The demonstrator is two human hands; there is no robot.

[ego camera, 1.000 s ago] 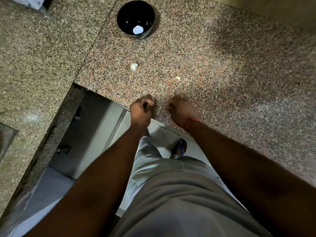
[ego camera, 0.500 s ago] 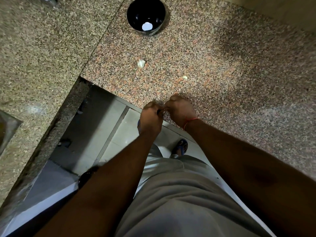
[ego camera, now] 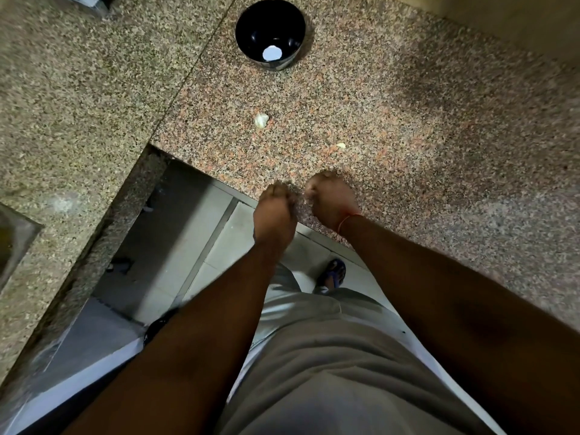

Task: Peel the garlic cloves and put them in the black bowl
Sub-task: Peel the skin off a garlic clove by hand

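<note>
Both hands sat at the near counter edge, knuckles toward the cam. Left hand and right hand were both curled, fists close together w/ a small gap. Blur + back-of-hand view meant I couldn't tell what either held; no clove visible between them. Red thread on the right wrist.

Black bowl stood far up the counter, well apart from the hands. A white round spot in its bottom could be a peeled clove or a glare spot, can't say which. One whitish lump, prob. a garlic clove or skin, lay on the granite between bowl and hands. A smaller pale bit, likely peel scrap, sat nearer the right hand.

Step in hand, judged: peeling a clove w/ fingertips, approx. mid-task, since at least one piece was left on the counter.

To do it well: keep hands over the counter, not past the edge, bc the floor gap was right below the left hand and a slipped clove would drop there. Pinch skin at the root end and pull along the clove, no crushing. Drop peel beside the other scrap, not in the bowl. Carry the clove across, don't toss; the bowl was far and its mouth narrow.
</note>
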